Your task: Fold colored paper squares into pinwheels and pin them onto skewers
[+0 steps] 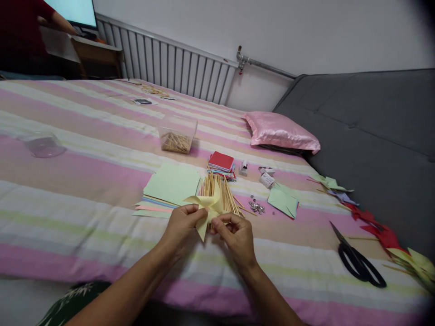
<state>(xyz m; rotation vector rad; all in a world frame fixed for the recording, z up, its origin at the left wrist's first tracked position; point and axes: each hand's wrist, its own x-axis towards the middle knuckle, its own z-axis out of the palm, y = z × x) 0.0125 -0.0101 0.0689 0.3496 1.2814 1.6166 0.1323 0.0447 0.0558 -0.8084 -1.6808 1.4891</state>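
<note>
Between my two hands is a pale yellow paper pinwheel (215, 203) with its blades curled toward the middle. My left hand (185, 222) pinches it from the left, thumb near the centre. On its lower right side, the bent fingers of my right hand (236, 235) press together on the paper. Just behind it lies a bundle of thin wooden sticks (226, 192). A stack of coloured paper sheets (173, 183), pale green on top, rests to the left. Small silver metal pieces (256, 207) sit in a pile to the right, beside cut green paper squares (283, 201).
Black scissors (356, 260) and several finished pinwheels (377, 226) lie at the right. Further back are a red-topped paper stack (221, 160), small boxes (267, 177), a clear tub of sticks (177, 136), a clear lid (45, 146) and a pink pillow (280, 131). A person (23, 31) is at the far left.
</note>
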